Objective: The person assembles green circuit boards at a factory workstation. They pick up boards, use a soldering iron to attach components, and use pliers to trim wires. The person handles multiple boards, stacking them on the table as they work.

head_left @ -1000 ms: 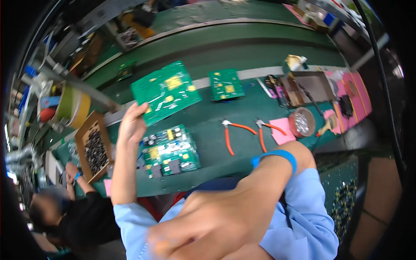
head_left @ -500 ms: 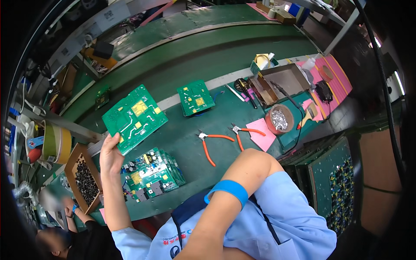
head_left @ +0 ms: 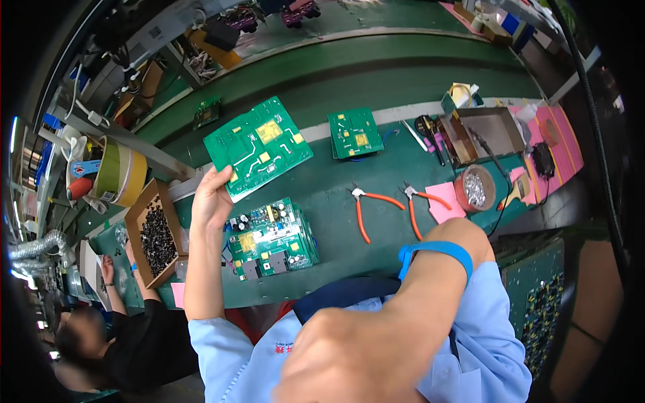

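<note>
My left hand [head_left: 212, 196] grips a green circuit board [head_left: 259, 151] by its near left corner, thumb on top. The board is raised over the bench, its face with yellow patches and white traces toward me. Just below it, a stack of circuit boards [head_left: 274, 240] bearing dark and silver components lies on the bench. My right hand [head_left: 336, 359] is lifted in front of my chest, close to the camera; its fingers are blurred and hidden. A blue band circles that forearm. Two orange-handled cutters [head_left: 368, 208], [head_left: 418, 205] lie open on the bench between my arms.
Another circuit board [head_left: 356, 134] lies farther back. At right stand a metal tray [head_left: 494, 134] and a round tub [head_left: 474, 188] of silvery bits beside a brush [head_left: 516, 191]. A cardboard box [head_left: 156, 235] of small black parts is at left, near a co-worker [head_left: 148, 342].
My right hand has come into view, raised in front of my chest. My left hand still holds the board. The view has shifted, so the bench sits differently in the picture.
</note>
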{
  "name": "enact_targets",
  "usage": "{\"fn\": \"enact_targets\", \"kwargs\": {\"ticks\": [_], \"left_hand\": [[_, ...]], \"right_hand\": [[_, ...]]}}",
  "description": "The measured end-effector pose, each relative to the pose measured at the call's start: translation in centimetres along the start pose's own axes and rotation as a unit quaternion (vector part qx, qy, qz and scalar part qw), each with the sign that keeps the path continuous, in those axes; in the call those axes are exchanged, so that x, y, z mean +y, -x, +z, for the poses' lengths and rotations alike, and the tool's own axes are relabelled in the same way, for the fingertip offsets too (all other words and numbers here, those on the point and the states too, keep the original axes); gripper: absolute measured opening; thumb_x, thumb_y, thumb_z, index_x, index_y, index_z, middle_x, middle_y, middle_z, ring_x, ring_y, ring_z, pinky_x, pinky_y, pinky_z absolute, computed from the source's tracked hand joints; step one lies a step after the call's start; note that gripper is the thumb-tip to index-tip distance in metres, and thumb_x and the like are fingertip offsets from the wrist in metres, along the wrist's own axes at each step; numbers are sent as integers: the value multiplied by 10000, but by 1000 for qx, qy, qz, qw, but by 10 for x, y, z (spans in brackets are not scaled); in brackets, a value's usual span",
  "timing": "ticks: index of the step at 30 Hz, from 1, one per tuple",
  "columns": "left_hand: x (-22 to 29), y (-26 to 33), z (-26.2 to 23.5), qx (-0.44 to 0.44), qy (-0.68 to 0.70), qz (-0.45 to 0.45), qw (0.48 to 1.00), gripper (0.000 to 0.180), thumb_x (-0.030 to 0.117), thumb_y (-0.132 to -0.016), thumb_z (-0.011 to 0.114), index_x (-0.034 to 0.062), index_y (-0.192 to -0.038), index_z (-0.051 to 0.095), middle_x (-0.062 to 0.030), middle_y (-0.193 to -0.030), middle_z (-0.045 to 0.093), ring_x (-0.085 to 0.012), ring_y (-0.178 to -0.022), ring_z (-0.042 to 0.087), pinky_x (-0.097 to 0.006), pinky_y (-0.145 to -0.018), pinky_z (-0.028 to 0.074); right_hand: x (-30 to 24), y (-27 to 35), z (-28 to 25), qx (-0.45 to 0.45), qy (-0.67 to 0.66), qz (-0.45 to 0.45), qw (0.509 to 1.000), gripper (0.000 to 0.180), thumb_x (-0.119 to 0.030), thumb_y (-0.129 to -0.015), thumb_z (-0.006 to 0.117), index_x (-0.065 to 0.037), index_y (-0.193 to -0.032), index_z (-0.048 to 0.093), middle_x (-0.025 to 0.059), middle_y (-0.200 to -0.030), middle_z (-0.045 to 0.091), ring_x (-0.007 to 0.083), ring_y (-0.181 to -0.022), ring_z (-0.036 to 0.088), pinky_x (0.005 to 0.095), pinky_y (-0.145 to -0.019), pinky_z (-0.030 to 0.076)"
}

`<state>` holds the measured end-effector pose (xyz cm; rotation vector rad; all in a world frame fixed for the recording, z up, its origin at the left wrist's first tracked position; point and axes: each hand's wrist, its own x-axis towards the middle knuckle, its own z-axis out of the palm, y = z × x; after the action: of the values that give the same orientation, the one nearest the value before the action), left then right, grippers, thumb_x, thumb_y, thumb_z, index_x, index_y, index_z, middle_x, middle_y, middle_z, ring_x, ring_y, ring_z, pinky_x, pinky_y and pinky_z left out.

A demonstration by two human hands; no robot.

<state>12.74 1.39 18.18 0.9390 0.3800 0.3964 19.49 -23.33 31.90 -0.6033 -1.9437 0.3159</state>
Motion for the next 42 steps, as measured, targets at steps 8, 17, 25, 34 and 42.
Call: {"fn": "enact_targets", "kwargs": {"ticks": [8, 17, 25, 34, 42], "left_hand": [[0, 0, 1, 0, 20, -3, 1000, 309, 71, -759, 517, -4, -1049, 442, -95, -1022, 525, -167, -912, 518, -297, -808, 407], [0, 4, 1, 6, 19, 5, 1000, 301, 41, -755, 509, 2, -1044, 434, -91, -991, 530, -161, -896, 520, -298, -795, 414], [1, 2, -2, -15, 16, 3, 1000, 316, 52, -756, 507, 0, -1056, 422, -93, -1015, 519, -162, -913, 512, -294, -808, 401], [9, 15, 6, 0, 13, 6, 1000, 347, 51, -748, 519, -9, -1072, 409, -101, -1030, 512, -173, -931, 509, -315, -820, 408], [2, 11, 1, 8, 9, 8, 1000, 342, 49, -752, 512, -6, -1073, 410, -96, -1034, 509, -173, -935, 504, -310, -823, 400]], "right_hand": [[7, -12, 36, 372, 52, -91, 922, 137, -74, -660, 500, -69, -531, 453, 29, -585, 454, 125, -406, 433, 222, -307, 320], [-10, 9, -4, 179, 253, -41, 950, 197, 42, -513, 611, -74, -520, 452, 13, -548, 422, 109, -393, 369, 218, -333, 224], [0, 0, 35, 376, 251, -83, 888, 225, 58, -487, 623, -79, -542, 454, 9, -530, 407, 126, -391, 373, 230, -341, 237], [8, 17, 26, 146, 71, -118, 980, 172, 9, -538, 596, -64, -479, 452, 12, -498, 403, 113, -387, 409, 224, -309, 264], [0, 23, 1, 61, 175, -138, 973, 231, 9, -582, 574, -97, -445, 421, -12, -448, 358, 85, -378, 338, 216, -332, 215]]}}
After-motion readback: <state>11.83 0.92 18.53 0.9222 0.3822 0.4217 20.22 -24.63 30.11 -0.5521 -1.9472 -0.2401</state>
